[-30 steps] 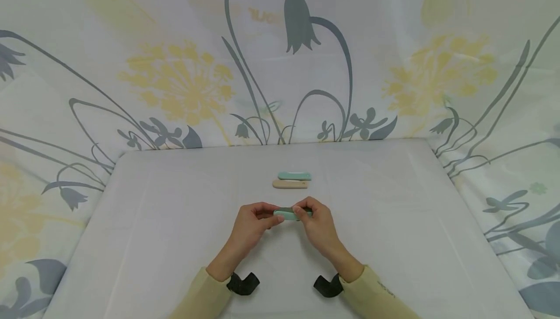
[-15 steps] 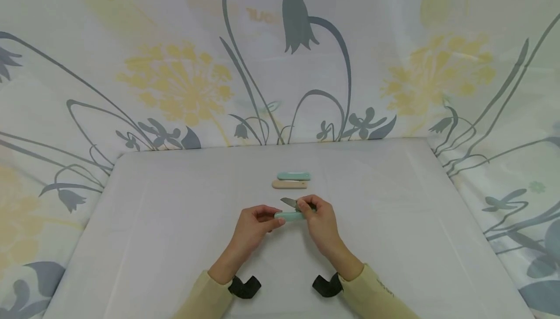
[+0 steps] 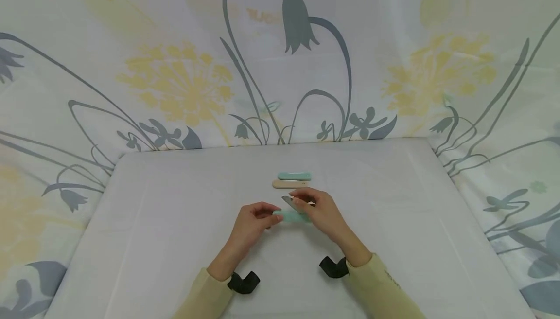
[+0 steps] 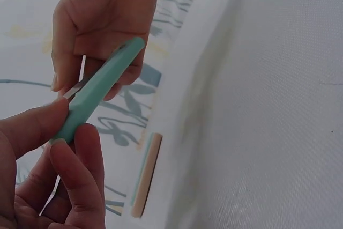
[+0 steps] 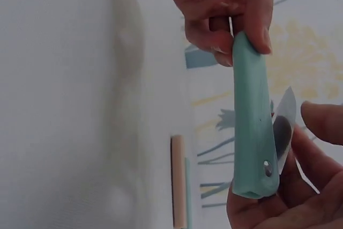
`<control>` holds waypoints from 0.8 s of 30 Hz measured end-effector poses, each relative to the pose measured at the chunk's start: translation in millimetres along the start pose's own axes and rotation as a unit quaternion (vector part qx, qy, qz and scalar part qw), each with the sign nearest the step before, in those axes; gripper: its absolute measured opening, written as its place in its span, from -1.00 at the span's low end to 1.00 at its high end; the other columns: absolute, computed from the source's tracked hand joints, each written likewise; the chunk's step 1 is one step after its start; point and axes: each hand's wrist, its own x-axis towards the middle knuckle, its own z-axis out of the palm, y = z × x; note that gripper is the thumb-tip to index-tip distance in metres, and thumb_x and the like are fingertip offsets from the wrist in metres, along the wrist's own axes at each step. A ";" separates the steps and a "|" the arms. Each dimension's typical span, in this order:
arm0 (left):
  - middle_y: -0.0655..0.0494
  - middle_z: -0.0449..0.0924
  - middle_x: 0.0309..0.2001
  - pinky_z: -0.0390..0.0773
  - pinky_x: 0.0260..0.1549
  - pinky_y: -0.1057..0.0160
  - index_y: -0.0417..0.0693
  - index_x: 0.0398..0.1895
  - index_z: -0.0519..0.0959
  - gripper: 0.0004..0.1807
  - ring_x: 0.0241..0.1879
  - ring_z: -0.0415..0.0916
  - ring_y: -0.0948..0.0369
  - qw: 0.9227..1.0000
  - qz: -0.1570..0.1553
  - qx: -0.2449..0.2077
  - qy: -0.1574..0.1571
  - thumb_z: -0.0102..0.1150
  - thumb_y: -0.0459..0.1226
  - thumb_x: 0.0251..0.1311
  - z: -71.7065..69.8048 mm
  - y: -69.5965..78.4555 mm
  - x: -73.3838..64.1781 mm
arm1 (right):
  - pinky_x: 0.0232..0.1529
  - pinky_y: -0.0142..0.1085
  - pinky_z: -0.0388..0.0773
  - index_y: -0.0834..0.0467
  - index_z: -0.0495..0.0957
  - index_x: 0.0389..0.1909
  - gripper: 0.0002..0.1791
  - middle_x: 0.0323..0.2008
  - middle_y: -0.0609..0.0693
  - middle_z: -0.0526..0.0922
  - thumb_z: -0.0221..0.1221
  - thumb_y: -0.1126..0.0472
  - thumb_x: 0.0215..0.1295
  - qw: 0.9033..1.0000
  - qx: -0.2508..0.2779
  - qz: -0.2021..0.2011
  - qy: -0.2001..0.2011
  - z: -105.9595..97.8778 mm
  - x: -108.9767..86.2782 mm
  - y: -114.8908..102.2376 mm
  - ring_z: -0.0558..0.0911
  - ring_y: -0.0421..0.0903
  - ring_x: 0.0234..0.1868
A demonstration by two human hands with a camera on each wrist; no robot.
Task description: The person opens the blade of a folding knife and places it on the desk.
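A folding knife with a mint-green handle is held above the white table, its grey blade partly swung out. My left hand pinches one end of the handle between thumb and fingers. At the other end is my right hand, its fingers behind the handle and blade. In the right wrist view its thumb stands apart from the blade. Beyond the hands lie two more knives, folded: a mint-green one and a beige one, side by side.
The white tabletop stretches out on both sides of the hands. A floral-patterned curtain encloses its back and sides. Black curved pieces sit at both wrists by the sleeves.
The blade, folded close to the handle a second ago, has swung out at an angle. My right hand has shifted up and its thumb has come off the blade; the left hand has hardly moved.
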 end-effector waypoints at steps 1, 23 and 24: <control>0.06 0.72 -0.30 0.54 -0.27 0.18 -0.16 -0.15 0.71 -0.76 -0.31 0.61 0.14 1.000 0.000 0.002 -0.004 0.42 -0.23 0.14 -0.4 0.1 0.0 | -0.12 -0.20 0.50 0.11 0.68 0.01 -0.77 -0.19 -0.06 0.69 0.24 0.20 0.39 1.000 -0.010 -0.003 -0.009 -1.2 1.1 -0.1 0.59 -0.09 -0.14; 0.05 0.71 -0.29 0.56 -0.35 0.20 -0.11 -0.15 0.74 -0.80 -0.26 0.68 -0.05 0.998 0.024 0.031 -0.044 0.38 -0.26 0.17 -4.0 -0.1 1.4 | -0.34 -0.33 0.44 0.17 0.71 -0.11 -0.82 -0.27 -0.10 0.68 0.25 0.19 0.38 0.992 -0.070 -0.021 -0.099 -6.6 8.1 3.7 0.53 -0.12 -0.32; 0.06 0.72 -0.29 0.57 -0.34 0.20 -0.11 -0.15 0.75 -0.80 -0.26 0.68 -0.05 0.998 0.024 0.031 -0.044 0.38 -0.26 0.17 -4.3 0.1 1.4 | -0.34 -0.32 0.45 0.17 0.71 -0.12 -0.83 -0.28 -0.10 0.68 0.25 0.19 0.38 0.992 -0.067 -0.019 -0.102 -6.8 8.1 4.3 0.53 -0.11 -0.32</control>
